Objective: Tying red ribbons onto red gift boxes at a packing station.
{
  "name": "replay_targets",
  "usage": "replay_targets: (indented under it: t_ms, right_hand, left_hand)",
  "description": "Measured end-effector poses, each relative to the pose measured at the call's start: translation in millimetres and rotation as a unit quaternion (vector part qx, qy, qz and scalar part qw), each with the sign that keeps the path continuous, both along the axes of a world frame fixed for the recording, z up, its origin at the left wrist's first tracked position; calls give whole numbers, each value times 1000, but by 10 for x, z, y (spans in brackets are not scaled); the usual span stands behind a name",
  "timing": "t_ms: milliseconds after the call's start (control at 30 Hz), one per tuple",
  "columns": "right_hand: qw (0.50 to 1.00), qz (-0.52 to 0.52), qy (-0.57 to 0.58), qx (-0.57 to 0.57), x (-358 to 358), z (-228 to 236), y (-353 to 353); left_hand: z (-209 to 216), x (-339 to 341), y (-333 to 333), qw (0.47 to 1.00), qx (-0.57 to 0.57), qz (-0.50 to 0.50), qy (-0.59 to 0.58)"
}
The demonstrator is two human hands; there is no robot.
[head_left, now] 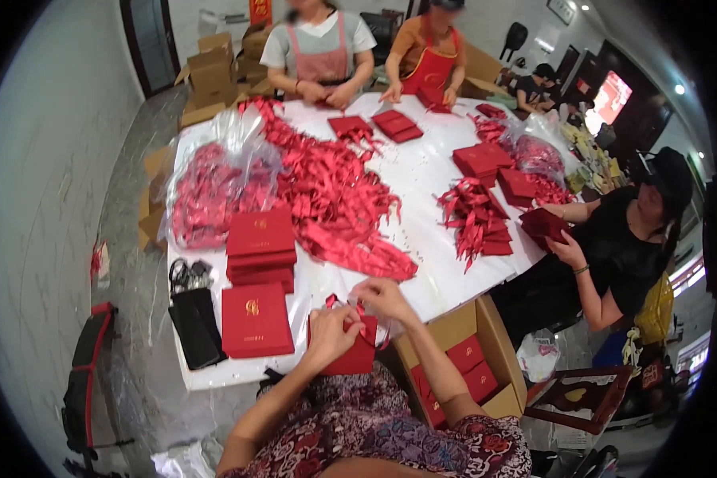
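Just in front of me, at the table's near edge, is a flat red bag or case with red ribbon at its top. My left hand is closed, its fingers pinching the ribbon over the bag's upper edge. A little farther right, my right hand also pinches at the ribbon, and a loop hangs below it. The fingers partly hide the ribbon. Left of my hands lies a stack of red boxes, with another stack of red boxes behind it. A large heap of red ribbons spreads beyond my hands.
A black pouch lies at the table's left edge, near a clear plastic bag of ribbons. By my right forearm stands an open cardboard box holding red boxes. Co-workers handle red items across the table and at right.
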State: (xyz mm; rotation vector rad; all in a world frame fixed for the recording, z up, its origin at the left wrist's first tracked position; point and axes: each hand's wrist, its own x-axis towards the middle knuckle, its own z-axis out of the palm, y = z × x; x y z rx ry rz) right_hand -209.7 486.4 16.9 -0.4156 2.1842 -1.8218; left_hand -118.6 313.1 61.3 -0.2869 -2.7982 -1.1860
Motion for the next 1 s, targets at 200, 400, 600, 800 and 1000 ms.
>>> replay_targets:
  t_ms: [200, 400, 600, 800, 1000]
  right_hand:
    - [970, 225, -79, -55, 163, 384, 416]
    - [969, 202, -143, -11, 254, 339, 581]
    - [964, 192, 62, 175, 317, 327, 397]
    - [987, 18, 55, 150, 209, 310, 531]
    - [995, -96, 31, 13, -4, 398, 655]
  left_hand:
    - [46, -174, -176, 998, 41, 57, 8]
    - [88, -237, -130, 996, 66, 54, 15]
    - [221, -316, -94, 997, 13, 65, 46]
    - [197, -444, -152, 992, 12, 96, 81]
    - [-7, -579, -101, 993, -1, 120, 21]
